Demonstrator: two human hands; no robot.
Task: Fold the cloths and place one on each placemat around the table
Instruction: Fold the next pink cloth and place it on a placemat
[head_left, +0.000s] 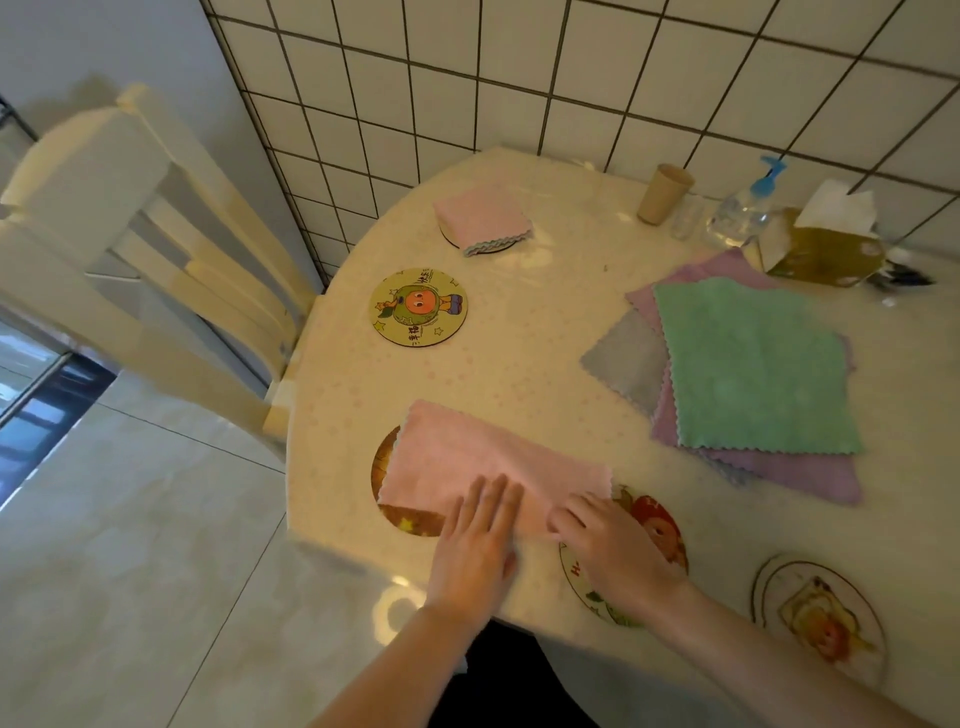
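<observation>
Under both hands' grip (524, 525), pink cloth (483, 462) across a placemat (410, 519).

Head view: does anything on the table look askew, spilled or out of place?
Nothing spilled. The stack of unfolded cloths lies fanned, corners misaligned. The pink cloth under both hands sprawls across two round placemats instead of sitting on one.

Your single head camera looked forward and steeply down at the tabletop (519, 338) from close above its near edge, facing the tiled wall (571, 78).
</observation>
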